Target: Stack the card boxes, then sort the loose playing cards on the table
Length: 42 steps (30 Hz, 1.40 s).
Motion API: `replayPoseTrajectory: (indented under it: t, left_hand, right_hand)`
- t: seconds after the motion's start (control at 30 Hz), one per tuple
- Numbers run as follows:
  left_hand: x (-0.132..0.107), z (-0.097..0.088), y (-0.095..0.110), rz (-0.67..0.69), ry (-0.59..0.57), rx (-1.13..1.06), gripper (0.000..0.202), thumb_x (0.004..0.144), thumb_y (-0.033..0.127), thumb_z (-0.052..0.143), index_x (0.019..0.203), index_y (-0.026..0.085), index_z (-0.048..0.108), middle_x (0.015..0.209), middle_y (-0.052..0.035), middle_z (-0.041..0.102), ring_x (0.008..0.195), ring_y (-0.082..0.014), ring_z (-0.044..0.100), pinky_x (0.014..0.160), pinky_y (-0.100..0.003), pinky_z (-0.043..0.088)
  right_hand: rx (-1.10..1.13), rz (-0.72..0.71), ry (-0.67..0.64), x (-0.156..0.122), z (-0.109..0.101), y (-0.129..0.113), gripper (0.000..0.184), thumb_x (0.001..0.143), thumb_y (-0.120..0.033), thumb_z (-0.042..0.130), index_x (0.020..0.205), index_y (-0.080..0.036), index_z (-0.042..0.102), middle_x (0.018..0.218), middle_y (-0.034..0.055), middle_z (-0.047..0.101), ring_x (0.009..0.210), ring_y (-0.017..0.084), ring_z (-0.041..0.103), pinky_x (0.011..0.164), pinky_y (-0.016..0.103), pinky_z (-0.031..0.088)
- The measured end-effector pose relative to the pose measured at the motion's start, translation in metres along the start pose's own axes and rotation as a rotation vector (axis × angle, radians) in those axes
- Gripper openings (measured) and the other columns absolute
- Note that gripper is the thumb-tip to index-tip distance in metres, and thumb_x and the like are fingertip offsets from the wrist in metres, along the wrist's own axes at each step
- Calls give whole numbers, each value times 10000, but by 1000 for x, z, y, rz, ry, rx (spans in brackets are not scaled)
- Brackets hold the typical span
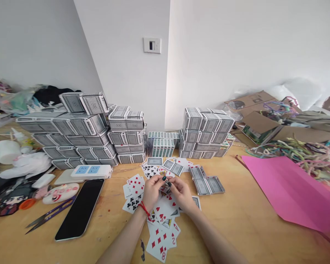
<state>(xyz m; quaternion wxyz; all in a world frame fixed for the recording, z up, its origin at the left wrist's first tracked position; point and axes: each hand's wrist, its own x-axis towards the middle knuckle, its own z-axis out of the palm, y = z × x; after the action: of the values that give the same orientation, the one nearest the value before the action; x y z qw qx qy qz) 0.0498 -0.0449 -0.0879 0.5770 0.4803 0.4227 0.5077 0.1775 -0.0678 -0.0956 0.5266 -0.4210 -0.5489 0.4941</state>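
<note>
My left hand [153, 190], with a red cord at the wrist, and my right hand [182, 193] meet at the table's middle. Both pinch a playing card [165, 187] between thumbs and fingers; it looks bent, and the fingers cover much of it. Loose playing cards [158, 240] lie face up beneath and in front of the hands, among them an eight of diamonds. More cards [136, 185] lie left of my left hand and others [173, 167] beyond the hands. Right of my right hand sits a folded-card piece [206, 181] with grey patterned backs.
Stacked blocks of folded cards stand at the left [79, 124] and right [206, 132], with card boxes [163, 146] between. On the left are a phone [81, 209], thread snips [51, 214] and a power strip [92, 171]. Pink paper [288, 194] and colourful cords [299, 154] lie right.
</note>
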Motion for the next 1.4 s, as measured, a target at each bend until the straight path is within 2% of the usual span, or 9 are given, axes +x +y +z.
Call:
replayPoseTrajectory:
  t: [0.13,0.3,0.43,0.57,0.7,0.9,1.2,1.3,1.4]
  left_hand:
    - [-2,0,1,58,-22,133,210,708,311,579,791,159,698,801,-68,700,800,-214,619,729,-310,473]
    - [-5,2,-2,132,107,275,210,711,325,571,797,181,697,829,-55,703,780,-202,628,722,-304,490]
    - [-6,1,-5,127,160,315,185,709,307,568,770,180,688,777,-38,699,736,-189,620,689,-289,487]
    - [-4,2,-4,91,125,223,190,700,323,576,729,164,676,717,-29,687,696,-179,609,657,-276,478]
    - [0,0,-1,108,105,212,186,707,319,571,736,162,667,756,-40,684,750,-187,608,692,-280,468]
    - [-4,-1,0,140,-36,334,196,727,324,550,840,184,628,789,-29,653,728,-172,587,649,-266,462]
    - [-3,4,-7,122,63,328,126,719,278,538,703,172,603,714,-28,638,698,-176,575,636,-268,445]
    - [-4,4,-5,147,73,364,127,723,282,531,708,179,604,699,-22,630,689,-175,570,621,-261,438]
    - [-5,3,-4,174,49,399,156,750,297,493,745,188,606,687,-12,612,644,-160,544,578,-245,416]
  right_hand:
    - [-183,-17,-25,1,-1,-1,280,808,-392,450,824,-165,612,785,50,640,720,185,571,659,285,445]
    - [-373,-25,-14,3,0,0,341,835,-372,393,730,-150,628,578,13,577,542,150,507,540,251,405]
    - [-392,-124,-55,1,-2,-2,288,836,-311,394,816,-169,643,685,23,623,639,161,552,613,251,432]
    - [-405,-151,-52,-1,-2,-3,283,834,-280,392,876,-183,654,664,26,632,581,149,552,576,249,444]
    - [-345,-138,-28,-2,2,0,285,827,-267,387,985,-190,612,831,54,650,754,184,585,697,290,465]
    - [-327,-78,86,0,4,4,231,802,-234,376,852,-173,594,724,41,627,682,177,564,640,279,452]
    - [-388,-52,163,-4,8,6,188,770,-234,396,698,-187,563,561,5,541,502,141,454,475,241,350]
    - [-371,-51,177,-3,8,8,200,776,-253,398,701,-187,571,579,11,556,526,147,473,491,244,366]
    - [-319,-34,117,-1,7,8,221,794,-271,396,807,-180,597,711,38,618,637,172,540,579,265,419]
